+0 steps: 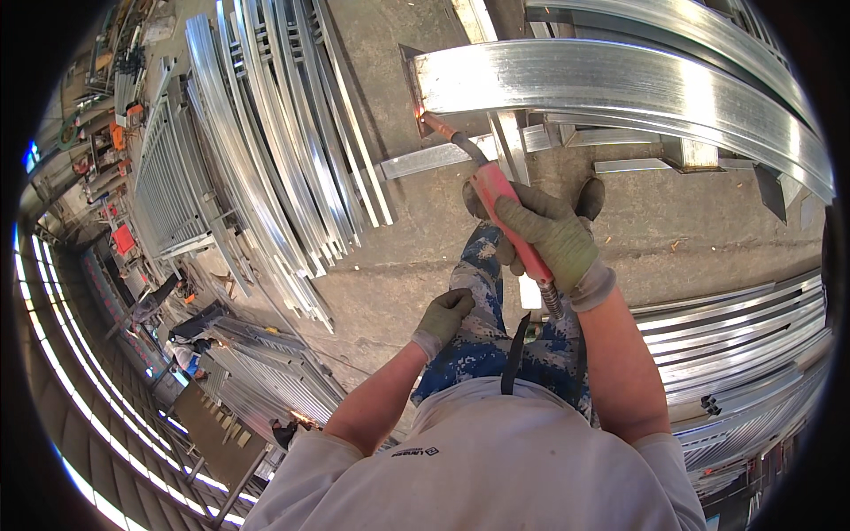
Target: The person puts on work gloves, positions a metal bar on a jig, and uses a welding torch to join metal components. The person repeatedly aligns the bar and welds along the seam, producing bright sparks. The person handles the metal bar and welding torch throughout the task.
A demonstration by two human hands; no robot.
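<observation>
My right hand [554,235], in a greenish work glove, grips the red handle of a MIG welding torch [510,219]. The torch's copper nozzle [438,126] points at the lower corner of an end plate [410,93], where a small orange glow shows. That dark plate stands against the end of a wide galvanized steel beam [564,73]. My left hand [446,317], gloved too, rests by my left thigh with its fingers curled; it holds nothing that I can see. The torch's cable runs down from the handle past my right forearm.
Long galvanized profiles [285,146] lie stacked on the left, and more steel sections [730,338] lie at the right. Steel cross-pieces [438,156] lie under the beam. Farther off at lower left, a person [284,433] is near flying sparks, and another person [186,352] is beside stacked panels.
</observation>
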